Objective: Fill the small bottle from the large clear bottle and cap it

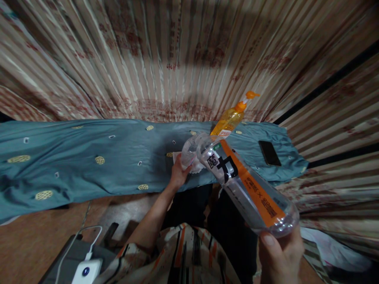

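In my right hand is a large clear plastic bottle with an orange and silver label, gripped near its base. It lies tilted, its other end up and to the left. My left hand is closed around a clear, rounded plastic vessel that looks like a cup, close against that end of the bottle. A white tissue or cloth shows by the left fingers. Whether the bottle and the cup touch cannot be made out. Just behind stands an orange pump bottle with yellow liquid, partly hidden by the large bottle.
A teal patterned cloth covers the long narrow table. A black phone lies on its right part. Pleated curtains hang behind and at the right. At the lower left, a white device with a cable rests on a dark surface.
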Demonstrator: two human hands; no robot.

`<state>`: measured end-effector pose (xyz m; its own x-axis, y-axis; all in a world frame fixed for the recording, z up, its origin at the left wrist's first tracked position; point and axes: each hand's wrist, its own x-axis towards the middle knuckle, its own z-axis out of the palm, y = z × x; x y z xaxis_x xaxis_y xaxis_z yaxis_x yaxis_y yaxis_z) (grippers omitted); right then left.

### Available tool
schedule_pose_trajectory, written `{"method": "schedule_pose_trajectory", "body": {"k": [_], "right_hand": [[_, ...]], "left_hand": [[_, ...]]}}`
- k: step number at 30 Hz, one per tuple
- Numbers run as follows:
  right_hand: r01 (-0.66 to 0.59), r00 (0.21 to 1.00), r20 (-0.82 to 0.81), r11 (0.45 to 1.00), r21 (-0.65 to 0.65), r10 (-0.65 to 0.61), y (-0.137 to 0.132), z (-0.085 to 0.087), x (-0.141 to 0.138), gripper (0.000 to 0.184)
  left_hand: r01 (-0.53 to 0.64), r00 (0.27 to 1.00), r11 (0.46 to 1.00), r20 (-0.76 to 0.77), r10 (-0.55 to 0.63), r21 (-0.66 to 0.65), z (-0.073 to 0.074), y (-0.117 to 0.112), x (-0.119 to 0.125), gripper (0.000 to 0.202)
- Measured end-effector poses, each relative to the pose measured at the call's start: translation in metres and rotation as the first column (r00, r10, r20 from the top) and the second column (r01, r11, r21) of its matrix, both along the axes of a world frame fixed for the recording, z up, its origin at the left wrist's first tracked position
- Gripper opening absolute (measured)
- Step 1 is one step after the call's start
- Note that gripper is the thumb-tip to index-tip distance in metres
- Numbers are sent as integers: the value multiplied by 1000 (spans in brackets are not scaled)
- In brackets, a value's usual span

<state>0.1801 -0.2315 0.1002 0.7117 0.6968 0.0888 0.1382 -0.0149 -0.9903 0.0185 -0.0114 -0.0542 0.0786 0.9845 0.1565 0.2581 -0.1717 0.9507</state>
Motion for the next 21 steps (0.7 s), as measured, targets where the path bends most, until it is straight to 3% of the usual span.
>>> {"method": "schedule_pose_trajectory", "body": {"k": [21], "right_hand": [[-29,999,42,1000,-8,30,-5,-10,9,87]], "left_hand": [[9,1000,1000,5,-9,-9,5,-2,2,58]]}}
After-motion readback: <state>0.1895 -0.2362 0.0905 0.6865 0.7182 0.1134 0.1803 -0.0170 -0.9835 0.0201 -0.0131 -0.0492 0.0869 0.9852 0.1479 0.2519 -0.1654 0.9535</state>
